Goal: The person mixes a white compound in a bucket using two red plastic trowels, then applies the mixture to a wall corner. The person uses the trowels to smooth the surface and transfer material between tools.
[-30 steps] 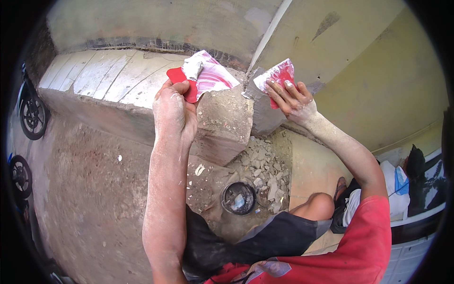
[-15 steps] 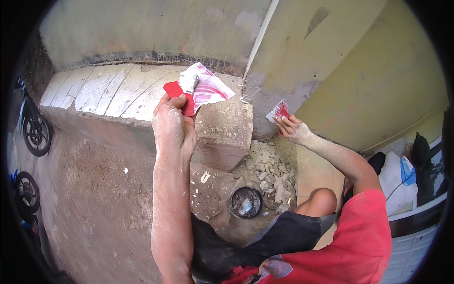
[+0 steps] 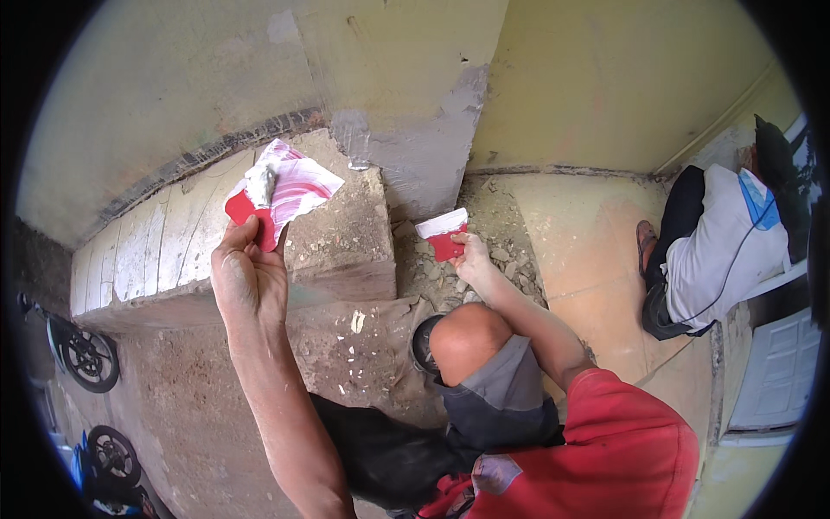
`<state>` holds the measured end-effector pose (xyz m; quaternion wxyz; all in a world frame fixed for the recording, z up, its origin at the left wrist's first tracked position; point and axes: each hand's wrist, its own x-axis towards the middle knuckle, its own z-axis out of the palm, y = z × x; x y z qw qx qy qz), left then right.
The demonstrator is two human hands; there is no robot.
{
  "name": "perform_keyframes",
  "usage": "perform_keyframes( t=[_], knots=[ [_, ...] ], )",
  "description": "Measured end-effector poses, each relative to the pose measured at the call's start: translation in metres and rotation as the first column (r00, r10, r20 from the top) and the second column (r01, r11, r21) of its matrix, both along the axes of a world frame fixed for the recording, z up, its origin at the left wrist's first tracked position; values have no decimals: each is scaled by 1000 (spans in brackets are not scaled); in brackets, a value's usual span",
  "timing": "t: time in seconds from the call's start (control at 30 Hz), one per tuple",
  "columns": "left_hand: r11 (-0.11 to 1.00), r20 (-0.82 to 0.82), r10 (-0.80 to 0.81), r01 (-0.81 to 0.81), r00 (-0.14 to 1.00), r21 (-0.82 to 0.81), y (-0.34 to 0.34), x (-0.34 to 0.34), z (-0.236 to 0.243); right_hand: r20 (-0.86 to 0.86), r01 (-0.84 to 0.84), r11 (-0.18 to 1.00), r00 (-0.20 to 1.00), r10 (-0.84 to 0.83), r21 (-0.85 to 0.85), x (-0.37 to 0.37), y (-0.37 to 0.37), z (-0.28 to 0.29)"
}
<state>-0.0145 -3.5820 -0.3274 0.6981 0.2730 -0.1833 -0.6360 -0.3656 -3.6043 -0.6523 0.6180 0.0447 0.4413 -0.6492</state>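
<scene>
My left hand pinches a red plastic putty spreader by its handle. White putty smears its blade, and a thicker lump of putty sits on it, above the concrete ledge. In my right hand is a second red putty spreader, its wide edge coated white. It is held in the air, apart from the wall, near the foot of the grey-patched wall corner. Pale dust covers both hands and forearms.
Broken rubble lies at the wall's foot. A black bucket stands partly hidden behind my knee. At right another person in a pale top bends near a white panel. Motorbike wheels show at left.
The view has swung to the right. My right hand has come away from the grey wall patch, lower and nearer me, with its spreader. My knee now covers part of the bucket.
</scene>
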Motion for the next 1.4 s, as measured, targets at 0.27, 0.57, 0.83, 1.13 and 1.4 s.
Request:
perform_keyframes(
  t=[0.27,0.57,0.83,1.13,1.4],
  knots=[
    [995,161,-54,41,985,87,20,-8,12,17,-38,996,999,37,79,65,-55,-11],
    [992,189,-107,93,976,82,22,-18,10,-56,124,977,989,-135,-172,58,-63,119],
    [986,325,-145,109,935,128,3,-50,-22,-82,-48,945,996,23,-324,7,49,146],
    [888,500,-459,399,734,229,-14,-86,-35,-522,-438,754,840,148,-490,-35,76,259],
    [730,512,-670,601,537,325,-1,-115,-28,-957,-712,692,-103,-270,-119,-39,78,289]
  ],
)
